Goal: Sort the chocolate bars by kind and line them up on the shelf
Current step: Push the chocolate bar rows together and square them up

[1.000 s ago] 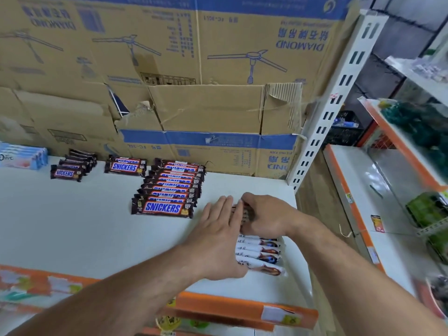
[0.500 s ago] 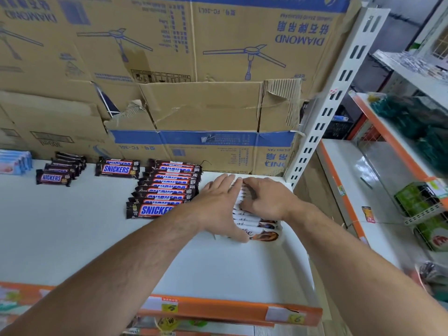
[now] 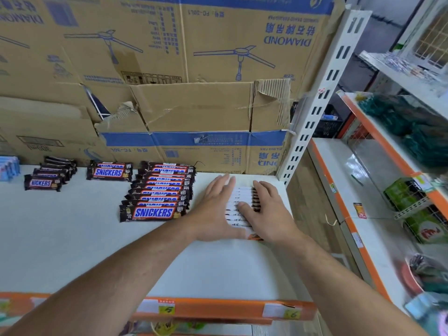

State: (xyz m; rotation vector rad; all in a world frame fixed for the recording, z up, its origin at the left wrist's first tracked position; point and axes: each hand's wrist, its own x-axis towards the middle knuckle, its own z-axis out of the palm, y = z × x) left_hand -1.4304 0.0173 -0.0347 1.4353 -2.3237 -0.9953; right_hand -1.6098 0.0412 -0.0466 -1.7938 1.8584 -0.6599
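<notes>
A row of several white-wrapped chocolate bars lies on the white shelf near its back right corner. My left hand rests flat on the row's left side, fingers straight. My right hand lies flat on the right side, its thumb across the wrappers. To the left runs a long row of brown Snickers bars, with a short stack of Snickers behind it and a row of smaller Snickers farther left.
Blue packets sit at the shelf's far left. Cardboard fan boxes form the back wall. A white slotted upright bounds the shelf on the right. A neighbouring rack holds green goods. An orange price strip edges the front.
Both hands have slid the white bars back toward the cardboard boxes. The fingers have flattened out over the row, and the hands now sit a little apart.
</notes>
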